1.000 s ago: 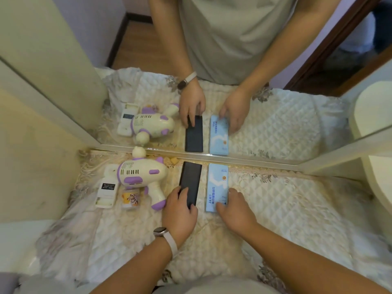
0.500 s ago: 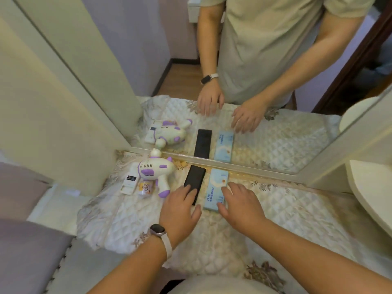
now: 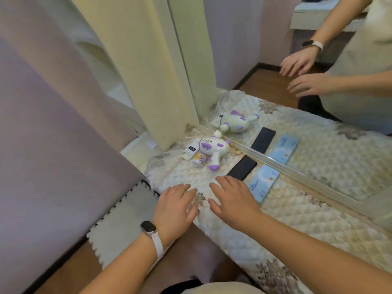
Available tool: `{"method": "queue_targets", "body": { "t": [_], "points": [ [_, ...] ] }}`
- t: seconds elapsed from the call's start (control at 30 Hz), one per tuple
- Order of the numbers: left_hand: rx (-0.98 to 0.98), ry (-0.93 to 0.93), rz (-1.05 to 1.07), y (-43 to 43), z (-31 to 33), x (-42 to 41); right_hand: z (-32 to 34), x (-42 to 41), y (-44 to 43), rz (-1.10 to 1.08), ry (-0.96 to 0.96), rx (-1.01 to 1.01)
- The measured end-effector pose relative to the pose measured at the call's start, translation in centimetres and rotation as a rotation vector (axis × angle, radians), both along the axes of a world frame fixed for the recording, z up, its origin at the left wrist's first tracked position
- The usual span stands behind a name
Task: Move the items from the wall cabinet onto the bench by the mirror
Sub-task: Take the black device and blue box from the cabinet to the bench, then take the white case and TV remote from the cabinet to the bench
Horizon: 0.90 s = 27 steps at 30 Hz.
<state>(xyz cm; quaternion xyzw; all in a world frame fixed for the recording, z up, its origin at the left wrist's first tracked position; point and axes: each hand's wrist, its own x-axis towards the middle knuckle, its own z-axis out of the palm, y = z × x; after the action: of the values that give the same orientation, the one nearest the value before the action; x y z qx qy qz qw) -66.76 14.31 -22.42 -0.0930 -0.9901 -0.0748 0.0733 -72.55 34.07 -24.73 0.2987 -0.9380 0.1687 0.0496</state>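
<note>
On the quilted bench (image 3: 297,213) by the mirror (image 3: 318,124) lie a white and purple toy gun (image 3: 213,148), a small white device (image 3: 189,152), a little yellow carton (image 3: 200,161), a flat black box (image 3: 242,168) and a light blue box (image 3: 262,183). My left hand (image 3: 176,206) hovers open over the bench's near edge, holding nothing. My right hand (image 3: 232,198) is open too, fingers spread, just short of the black and blue boxes and touching neither.
A cream cabinet panel (image 3: 144,66) stands left of the mirror. A grey foam floor mat (image 3: 125,217) lies by the bench's left end, beside a mauve wall (image 3: 42,145). The mirror reflects the items and both hands.
Both hands have let go of the black and blue boxes and drawn back toward the bench's near edge. The view has swung left, showing the wall and floor mat.
</note>
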Motion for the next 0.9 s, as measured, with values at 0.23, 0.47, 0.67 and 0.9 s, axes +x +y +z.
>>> {"method": "queue_targets", "body": {
  "t": [0.23, 0.47, 0.67, 0.9],
  "points": [
    [-0.03, 0.089, 0.29, -6.1, 1.9, 8.6, 2.5, 3.3, -7.8, 0.297, 0.061, -0.019],
    [-0.062, 0.098, 0.535, -12.5, 2.7, 20.6, 3.9, 11.1, -17.2, 0.586, 0.127, 0.016],
    [-0.1, 0.124, 0.758, -19.2, 3.8, 35.5, 5.3, 21.7, -25.8, 0.807, 0.207, 0.085],
    [-0.009, 0.178, 1.009, -22.2, 2.9, 51.1, 6.1, 35.8, -34.6, 0.997, 0.282, 0.048]
  ]
}}
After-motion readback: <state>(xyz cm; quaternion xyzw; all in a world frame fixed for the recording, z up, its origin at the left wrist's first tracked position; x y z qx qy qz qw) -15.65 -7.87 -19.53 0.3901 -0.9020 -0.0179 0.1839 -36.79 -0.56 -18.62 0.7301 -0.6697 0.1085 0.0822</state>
